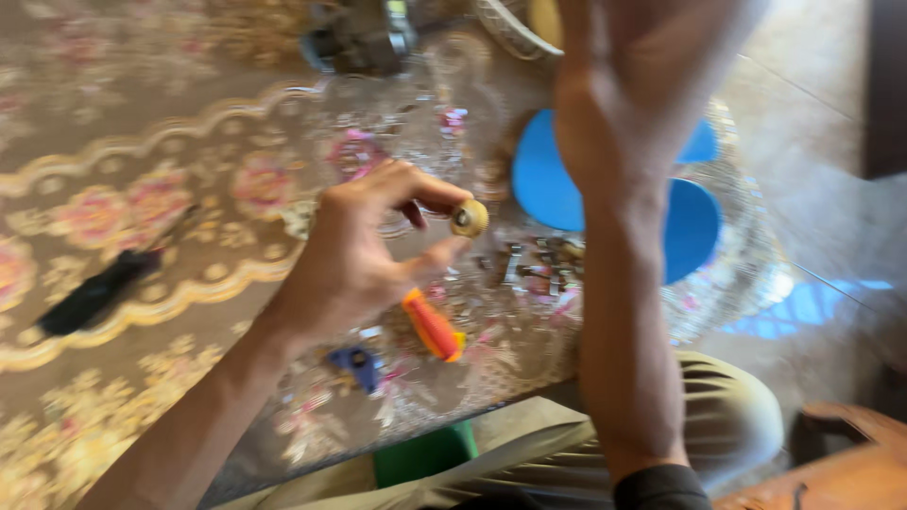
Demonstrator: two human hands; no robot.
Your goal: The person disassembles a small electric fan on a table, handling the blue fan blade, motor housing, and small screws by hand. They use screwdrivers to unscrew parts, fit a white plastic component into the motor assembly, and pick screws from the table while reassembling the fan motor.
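Note:
My left hand hovers over a floral tablecloth and pinches a small round tan knob-like part between thumb and fingers. My right hand is raised at the top of the view, wrist toward me; its fingers run out of frame, and I cannot tell what it holds. Under the left hand lies an orange-handled tool. Several small metal screws and bits are scattered on the table between the two hands.
Blue fan blades with a clear guard rest at the table's right edge. A black object lies at the left, a small blue piece near the front edge. A dark motor-like part sits at the top. Tiled floor lies to the right.

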